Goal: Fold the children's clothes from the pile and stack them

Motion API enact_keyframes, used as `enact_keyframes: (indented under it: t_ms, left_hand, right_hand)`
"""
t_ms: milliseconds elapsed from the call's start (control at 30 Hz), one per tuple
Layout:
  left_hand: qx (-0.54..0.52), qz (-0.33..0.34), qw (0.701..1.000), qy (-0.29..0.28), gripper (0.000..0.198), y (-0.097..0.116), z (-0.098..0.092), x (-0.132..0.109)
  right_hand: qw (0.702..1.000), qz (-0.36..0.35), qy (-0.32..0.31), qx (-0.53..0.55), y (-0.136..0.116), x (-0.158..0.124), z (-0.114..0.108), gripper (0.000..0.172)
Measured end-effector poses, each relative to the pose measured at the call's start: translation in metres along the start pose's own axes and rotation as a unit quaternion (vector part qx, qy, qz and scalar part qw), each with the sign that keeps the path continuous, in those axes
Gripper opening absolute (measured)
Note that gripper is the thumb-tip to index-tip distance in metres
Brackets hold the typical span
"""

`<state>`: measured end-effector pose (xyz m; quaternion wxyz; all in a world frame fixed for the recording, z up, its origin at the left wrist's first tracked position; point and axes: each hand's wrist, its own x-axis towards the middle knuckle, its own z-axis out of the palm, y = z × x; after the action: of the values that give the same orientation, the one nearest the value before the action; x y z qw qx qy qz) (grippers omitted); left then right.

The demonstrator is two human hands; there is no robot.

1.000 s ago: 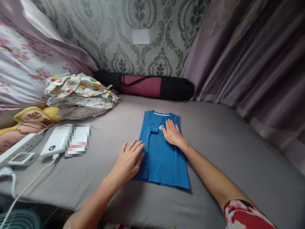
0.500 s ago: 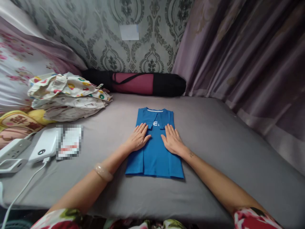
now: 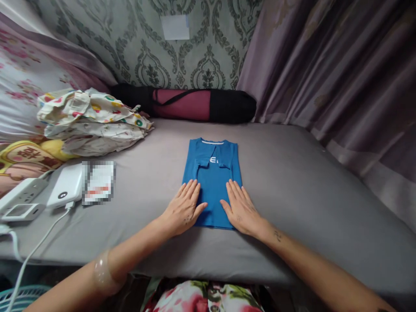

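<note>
A blue shirt [image 3: 212,173], folded into a narrow rectangle with both sleeves tucked in, lies on the grey bed sheet [image 3: 292,182]. My left hand [image 3: 183,208] rests flat on the shirt's lower left corner, fingers stretched out. My right hand [image 3: 240,210] lies flat on the lower right corner, fingers spread too. Neither hand holds anything. A pale bangle [image 3: 102,273] sits on my left wrist.
A heap of patterned clothes [image 3: 94,121] lies at the back left. Nearer the left edge are a white power bank [image 3: 65,190], a power strip [image 3: 22,195] and a cable [image 3: 35,247]. A rolled red and black mat bag [image 3: 195,106] lies against the wall. Curtains [image 3: 341,78] hang on the right.
Both hands have slid down the shirt from its chest to its bottom hem. A second ago the left hand was at the shirt's left edge.
</note>
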<state>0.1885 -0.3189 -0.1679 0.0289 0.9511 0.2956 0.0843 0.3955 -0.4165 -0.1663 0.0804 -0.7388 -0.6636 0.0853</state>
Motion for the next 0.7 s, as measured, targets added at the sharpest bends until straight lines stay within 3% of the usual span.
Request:
enact_keyframes:
  t_ms: [167,333,433,567,700]
  left_hand:
    - [0.013,0.003,1.0,0.0,0.067,0.002,0.009,-0.002]
    - [0.007,0.014,0.999,-0.03,0.067,0.002,-0.001,-0.003]
    - [-0.003,0.051,0.998,-0.027,0.063,0.003,-0.01,-0.009]
    - [-0.018,0.09,0.995,-0.039,0.065,-0.001,-0.008,-0.016]
    - [-0.033,0.123,0.99,-0.056,0.07,-0.01,-0.005,-0.018]
  right_hand:
    - [1.0,0.001,0.008,-0.015,-0.004,0.0,0.004,0.068]
    - [1.0,-0.015,0.015,-0.013,-0.006,-0.005,-0.007,0.061]
    - [0.996,-0.085,0.028,-0.013,-0.012,-0.017,-0.014,0.053]
    - [0.979,-0.206,-0.009,-0.008,-0.018,-0.026,-0.014,0.049]
    - [0.975,-0.219,-0.038,0.003,-0.018,-0.028,-0.015,0.047]
